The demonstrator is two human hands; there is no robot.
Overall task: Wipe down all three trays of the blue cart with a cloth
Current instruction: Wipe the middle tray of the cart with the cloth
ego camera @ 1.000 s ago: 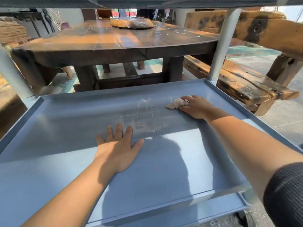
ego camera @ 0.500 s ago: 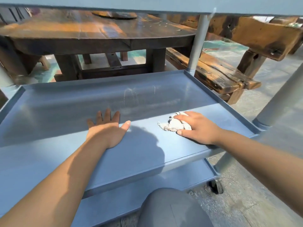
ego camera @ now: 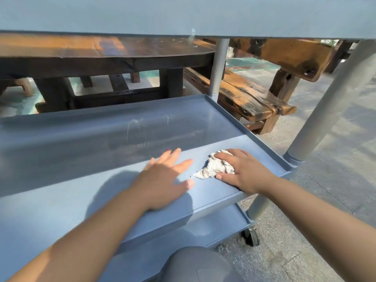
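Observation:
The blue cart's middle tray fills the view, with faint streaks on its far half. A crumpled white cloth lies near the tray's front right corner. My right hand grips it between fingers and thumb and presses it onto the tray. My left hand is flat with fingers spread over the tray, just left of the cloth and blurred. The top tray's underside spans the upper edge. Part of the bottom tray shows below.
Grey posts stand at the cart's right corners, and a black caster sits on the concrete floor. A dark wooden table and bench stand behind the cart. My knee is at the bottom.
My right hand has drawn the cloth from the tray's far side to its front right corner. My left hand has slid right toward the cloth. The view has pulled back.

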